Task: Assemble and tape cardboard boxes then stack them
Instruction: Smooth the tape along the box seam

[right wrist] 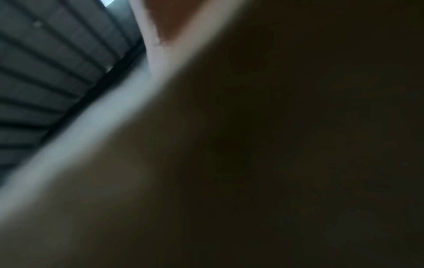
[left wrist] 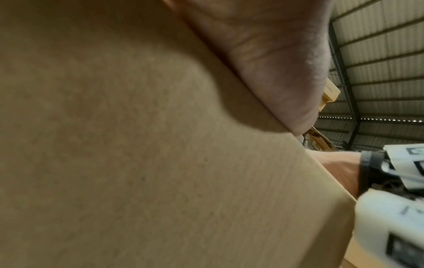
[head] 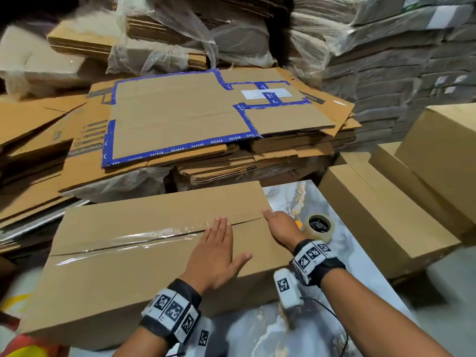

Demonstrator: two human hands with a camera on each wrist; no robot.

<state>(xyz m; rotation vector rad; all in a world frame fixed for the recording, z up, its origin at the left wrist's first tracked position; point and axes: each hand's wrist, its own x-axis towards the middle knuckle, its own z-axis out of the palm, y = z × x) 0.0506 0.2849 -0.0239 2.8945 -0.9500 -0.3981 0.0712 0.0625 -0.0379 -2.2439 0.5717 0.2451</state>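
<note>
Head cam pretty much tells the story: the cardboard box (head: 144, 243) sits lower centre of the frame on the marble-look worktop (head: 342, 243), flaps already folded shut, and a strip of clear tape (head: 134, 238) runs along the centre seam from the left end over to about the middle. The left hand (head: 216, 251) lies flat with fingers straight, pressing right on the seam, and the right hand (head: 279, 228) is at the right end of the seam, touching the box edge; I honestly can't tell whether it's pinching anything or just pushing down, and the right wrist view is only dark blur. Left wrist cam shows nothing but cardboard and the heel of the palm. The tape roll (head: 319, 225) sits on the worktop just beside the right hand, nobody holding it. So I'd say this seam is nearly done, maybe just the right end needs smoothing. A few finished boxes (head: 401, 199) are at the right of the frame, and a big pile of flat cardboard (head: 206, 119) waits at upper centre, so plenty is left to build and stack.
</note>
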